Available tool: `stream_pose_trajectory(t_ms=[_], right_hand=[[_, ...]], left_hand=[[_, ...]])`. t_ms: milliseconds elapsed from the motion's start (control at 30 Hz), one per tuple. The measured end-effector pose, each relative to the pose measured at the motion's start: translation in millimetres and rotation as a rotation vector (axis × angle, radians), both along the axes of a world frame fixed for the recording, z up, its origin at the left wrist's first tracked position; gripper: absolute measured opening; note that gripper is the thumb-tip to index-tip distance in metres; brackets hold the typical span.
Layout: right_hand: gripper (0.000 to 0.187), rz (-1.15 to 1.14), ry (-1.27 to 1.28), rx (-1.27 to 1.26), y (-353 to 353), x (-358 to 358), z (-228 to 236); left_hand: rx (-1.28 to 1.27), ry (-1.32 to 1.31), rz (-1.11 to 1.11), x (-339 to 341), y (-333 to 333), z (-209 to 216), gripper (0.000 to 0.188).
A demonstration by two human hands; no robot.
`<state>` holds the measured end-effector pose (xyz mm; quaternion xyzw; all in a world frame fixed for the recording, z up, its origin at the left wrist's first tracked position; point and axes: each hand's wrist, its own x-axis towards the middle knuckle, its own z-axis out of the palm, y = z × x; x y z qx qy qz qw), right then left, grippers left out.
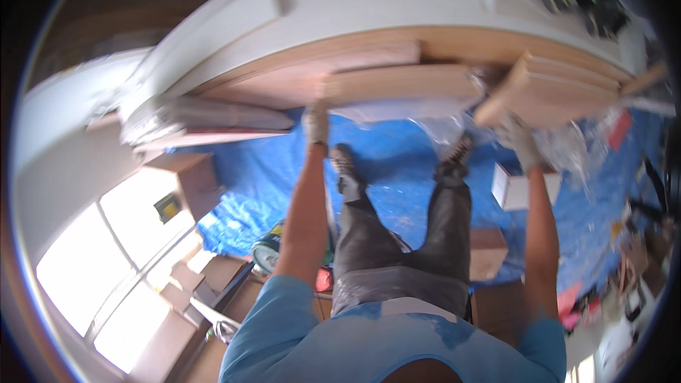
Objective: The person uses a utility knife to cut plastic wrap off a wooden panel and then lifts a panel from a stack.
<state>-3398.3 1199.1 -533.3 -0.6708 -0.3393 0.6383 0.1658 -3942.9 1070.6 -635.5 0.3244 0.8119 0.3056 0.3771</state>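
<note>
A stack of light tan wooden boards (397, 85) leans near the middle against the white wall. At its left end is my left hand (316, 124), in a pale work glove, closed on the corner. Further right, a second stack of tan boards (567, 99) stands tilted at an angle to the first. My right hand (520, 140), also gloved, grips its lower left edge. Motion blur softens both hands, and the boards hide the fingertips. Clear plastic wrap (567, 149) hangs below the right stack.
Blue sheeting (397, 206) covers the floor under my feet. A white box (512, 186) and a brown carton (488, 252) stand right of my legs. Plastic-wrapped panels (213, 117) lean at the left. A round green-and-grey machine (267, 252) sits beside my left leg.
</note>
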Motion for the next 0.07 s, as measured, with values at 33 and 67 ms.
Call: stream_pose_trajectory(t_ms=[33, 67], right_hand=[[0.056, 0.069, -0.098, -0.034, -9, 6, 9], [0.056, 0.125, -0.018, 0.001, 14, -47, 13]], left_hand=[[-0.056, 0.156, -0.2, -17, -29, -2, 0.036], [-0.075, 0.23, -0.37, -33, -56, 5, 0.041]])
